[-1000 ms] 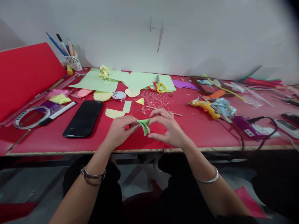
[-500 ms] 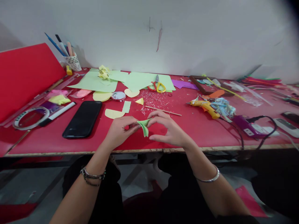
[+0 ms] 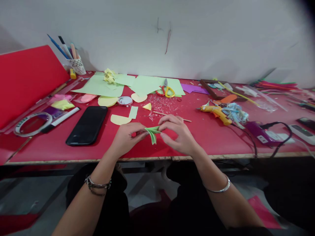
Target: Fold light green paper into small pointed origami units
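Observation:
Between my hands, just above the table's front edge, is a small folded piece of light green paper (image 3: 153,135) with several layers fanning downward. My left hand (image 3: 130,135) pinches its left end between thumb and fingers. At the upper right, my right hand (image 3: 177,132) has its thumb and fingertips closed on one layer. Behind the right hand lies a thin wooden stick (image 3: 159,113), partly covered by the fingers. Cut pieces of pale yellow paper (image 3: 120,120) and a small pale green strip (image 3: 133,112) lie beyond the left hand.
A black phone (image 3: 86,126) lies left of my hands. Scissors (image 3: 165,91) rest on green sheets (image 3: 145,84) near the wall. To the right are a yellow glue gun (image 3: 216,113), a purple power socket block (image 3: 262,133) and cables. A roll of tape (image 3: 18,129) lies far left.
My right thumb has risen to close against the fingers on the paper. One green layer is now drawn out to the right. My left hand stays nearly still.

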